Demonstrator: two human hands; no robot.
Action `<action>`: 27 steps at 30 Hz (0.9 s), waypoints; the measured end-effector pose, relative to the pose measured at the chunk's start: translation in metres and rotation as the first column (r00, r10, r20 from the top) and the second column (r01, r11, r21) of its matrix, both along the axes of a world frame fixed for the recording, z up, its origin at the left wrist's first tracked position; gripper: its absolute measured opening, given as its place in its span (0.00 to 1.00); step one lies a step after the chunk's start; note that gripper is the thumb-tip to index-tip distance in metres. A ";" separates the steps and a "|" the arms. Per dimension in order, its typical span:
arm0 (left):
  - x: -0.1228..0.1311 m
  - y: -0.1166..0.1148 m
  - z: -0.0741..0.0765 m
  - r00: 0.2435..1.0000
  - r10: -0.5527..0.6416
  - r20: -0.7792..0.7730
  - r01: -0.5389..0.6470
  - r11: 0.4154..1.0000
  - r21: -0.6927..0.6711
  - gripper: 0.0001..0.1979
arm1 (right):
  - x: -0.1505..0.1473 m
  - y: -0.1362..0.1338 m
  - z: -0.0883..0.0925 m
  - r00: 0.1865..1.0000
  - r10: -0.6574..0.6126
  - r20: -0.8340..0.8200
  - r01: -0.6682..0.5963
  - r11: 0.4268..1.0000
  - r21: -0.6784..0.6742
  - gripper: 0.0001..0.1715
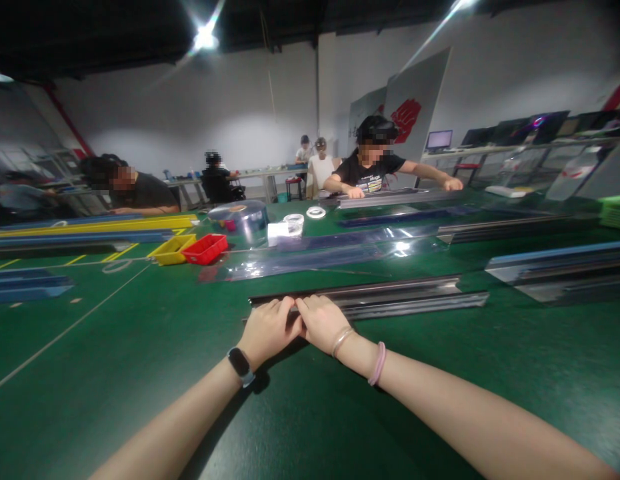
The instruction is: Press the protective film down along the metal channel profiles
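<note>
A long, dark, shiny channel-shaped profile (400, 297) lies crosswise on the green table (140, 387). Near its left end, my left hand (270, 325) is closed over it, fingers curled across the far edge. My right hand (323, 323) grips the same profile just to the right, and the two hands touch at the thumbs and forefingers. Their fingertips are hidden behind the profile. Just beyond it lies a clear plastic sheet (315, 260) with bright reflections.
Yellow (173, 250) and red (206, 249) bins stand at left, near blue and yellow profiles (95, 227). Rolls of tape (316, 212) and clear film (250, 220) sit farther back. More profiles (565, 267) lie at right. Across the table, a co-worker (373, 167) handles another profile.
</note>
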State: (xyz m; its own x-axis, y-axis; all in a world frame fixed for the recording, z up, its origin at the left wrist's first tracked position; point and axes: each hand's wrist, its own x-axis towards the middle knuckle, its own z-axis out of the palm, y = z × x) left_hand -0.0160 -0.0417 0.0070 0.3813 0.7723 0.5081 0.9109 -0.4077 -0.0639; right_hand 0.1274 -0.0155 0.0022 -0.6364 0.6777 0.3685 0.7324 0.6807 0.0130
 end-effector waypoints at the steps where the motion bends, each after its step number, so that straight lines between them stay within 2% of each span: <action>1: 0.000 0.000 -0.001 1.000 0.004 0.000 -0.004 1.000 -0.001 0.09 | 0.000 0.000 0.000 1.000 -0.001 -0.006 0.001 1.000 0.003 0.12; 11: 0.000 0.000 0.000 1.000 0.000 0.017 0.000 1.000 0.010 0.09 | 0.000 -0.001 0.001 1.000 -0.008 -0.014 0.008 1.000 0.006 0.14; 17: 0.000 0.002 -0.001 1.000 0.001 -0.007 -0.001 1.000 0.013 0.09 | 0.001 -0.002 0.002 1.000 -0.016 -0.026 0.017 1.000 0.018 0.18; 27: 0.001 0.000 0.000 1.000 0.001 -0.008 -0.001 1.000 0.023 0.09 | 0.001 -0.003 0.003 1.000 -0.012 -0.016 0.012 1.000 0.017 0.17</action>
